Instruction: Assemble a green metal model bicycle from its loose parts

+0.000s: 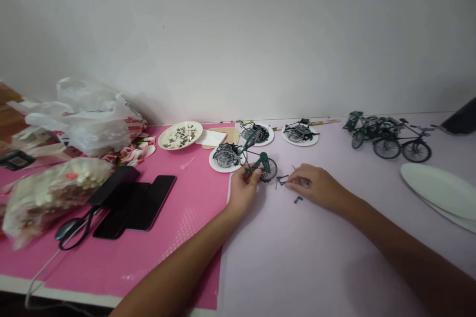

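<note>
A green miniature bicycle is in my left hand, its thumb and fingers pinched on the lower part beside the front wheel. My right hand is just right of it, low over the table, with fingers drawn together. At its fingertips is a small dark frame-shaped part, apparently pinched at its right end. A small dark bent piece lies on the table below this hand. Behind the bicycle stand white plates with model wheels, dark parts and more wheel parts.
Several assembled miniature bicycles stand at the right, behind stacked white plates. A plate of small bits sits at the back. Left are phones, a black box-shaped thing, a filled plastic bag and white carrier bags.
</note>
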Tool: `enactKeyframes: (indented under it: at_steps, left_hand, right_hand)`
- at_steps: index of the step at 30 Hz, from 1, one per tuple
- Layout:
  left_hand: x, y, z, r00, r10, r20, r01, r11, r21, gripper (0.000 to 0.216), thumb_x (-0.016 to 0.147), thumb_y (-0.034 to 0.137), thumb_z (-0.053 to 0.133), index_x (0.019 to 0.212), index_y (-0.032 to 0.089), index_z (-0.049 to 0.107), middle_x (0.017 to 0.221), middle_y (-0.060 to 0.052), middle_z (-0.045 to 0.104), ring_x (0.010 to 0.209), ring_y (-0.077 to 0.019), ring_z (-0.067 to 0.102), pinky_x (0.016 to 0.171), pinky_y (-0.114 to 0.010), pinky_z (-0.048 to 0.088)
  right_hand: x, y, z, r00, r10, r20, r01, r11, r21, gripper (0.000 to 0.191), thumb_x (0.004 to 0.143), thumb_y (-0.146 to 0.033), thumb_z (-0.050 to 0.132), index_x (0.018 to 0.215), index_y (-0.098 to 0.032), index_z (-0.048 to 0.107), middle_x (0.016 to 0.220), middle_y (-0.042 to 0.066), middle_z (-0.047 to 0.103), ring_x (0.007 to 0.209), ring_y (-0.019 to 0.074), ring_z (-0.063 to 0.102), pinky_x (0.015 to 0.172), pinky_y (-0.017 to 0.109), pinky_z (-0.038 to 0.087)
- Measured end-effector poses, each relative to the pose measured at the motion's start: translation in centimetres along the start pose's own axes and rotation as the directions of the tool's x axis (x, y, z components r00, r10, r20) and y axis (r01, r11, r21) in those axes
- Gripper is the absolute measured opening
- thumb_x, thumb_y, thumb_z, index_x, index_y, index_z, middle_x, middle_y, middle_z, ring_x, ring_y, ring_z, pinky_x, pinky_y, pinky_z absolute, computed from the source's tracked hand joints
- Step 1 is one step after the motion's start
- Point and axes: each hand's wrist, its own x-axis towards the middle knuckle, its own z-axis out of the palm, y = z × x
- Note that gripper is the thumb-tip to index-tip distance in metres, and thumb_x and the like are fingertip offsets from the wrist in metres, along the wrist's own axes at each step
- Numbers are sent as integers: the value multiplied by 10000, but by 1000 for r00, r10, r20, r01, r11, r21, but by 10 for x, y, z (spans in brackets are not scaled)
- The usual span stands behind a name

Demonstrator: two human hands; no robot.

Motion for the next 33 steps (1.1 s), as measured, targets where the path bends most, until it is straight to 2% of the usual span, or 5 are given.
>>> enactKeyframes:
  at_steps: [7,12,16,24,33]
  left_hand:
    - [1,-1,-2,1000,-4,15,4,1000,23,470,759,479,855,1037,129,709,1005,-128,785,881,-219,733,774,-311,588]
    - [2,-2,-2,1000,-4,13,4,1000,22,470,752,472,860,1036,132,705,1002,-128,785,889,-230,734,783,-320,587]
    - [3,-3,-2,1000,0,9,-1,1000,20,440,757,456,856,1016,136,700,978,-120,780,866,-226,732,781,-333,588]
    - [2,-1,-3,1000,-9,21,9,999,36,438,769,449,847,1034,131,703,981,-120,782,867,-224,737,772,-327,592]
    - [1,3,-2,1000,0,31,-1,999,53,438,768,470,844,999,123,709,945,-110,781,835,-208,726,765,-314,593]
  right_hand:
    - [-2,-7,5,995,-46,93,48,999,-21,239,964,-423,597,872,-266,752,767,38,682,742,217,618,695,356,489]
    - [-3,-15,12,992,-122,20,122,992,-16,200,950,-367,609,1046,-292,768,862,54,715,881,255,663,882,451,549]
    - [-2,-15,12,985,-173,-28,171,984,-47,301,993,-267,490,1138,-302,751,1012,85,747,1014,281,660,897,468,569]
    - [8,35,-13,972,30,-235,-73,982,-176,295,1004,-287,450,1050,-238,737,1098,103,746,1095,306,641,919,482,530]
    - [9,43,-15,985,127,-117,-144,978,-154,410,895,-570,666,1116,-232,738,1032,91,707,1031,290,629,897,423,512]
